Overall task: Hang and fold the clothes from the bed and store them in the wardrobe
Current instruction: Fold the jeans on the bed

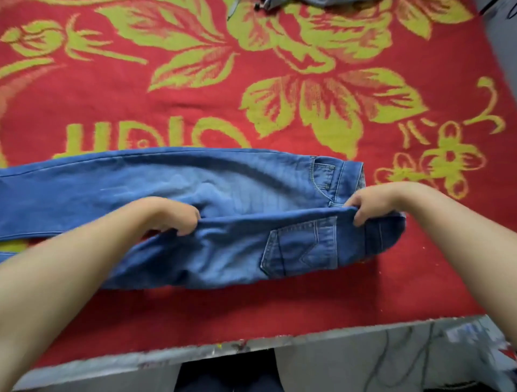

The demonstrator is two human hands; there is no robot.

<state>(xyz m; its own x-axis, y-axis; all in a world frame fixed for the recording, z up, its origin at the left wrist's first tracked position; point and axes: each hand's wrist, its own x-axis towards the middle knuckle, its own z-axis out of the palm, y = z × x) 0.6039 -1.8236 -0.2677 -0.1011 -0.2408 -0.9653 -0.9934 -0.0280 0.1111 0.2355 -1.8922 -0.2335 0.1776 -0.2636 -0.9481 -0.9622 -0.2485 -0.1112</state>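
Near the bed's front edge, the blue jeans [223, 212] lie lengthwise on the red blanket [195, 92], left hand [173, 216] and right hand [369, 205] pinching the near half's lifted fold; heavy, floppy denim, probably best gripped along waistband and seams.

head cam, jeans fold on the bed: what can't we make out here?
- Jeans leg ends: cut off by the left edge of the head view.
- Left hand and right hand fingertips: curled under the denim fold they grip.
- Dark clothing at the far side of the red blanket: cropped by the top edge, type unclear.
- Wardrobe: not in view.
- Floor below the bed: blurred.
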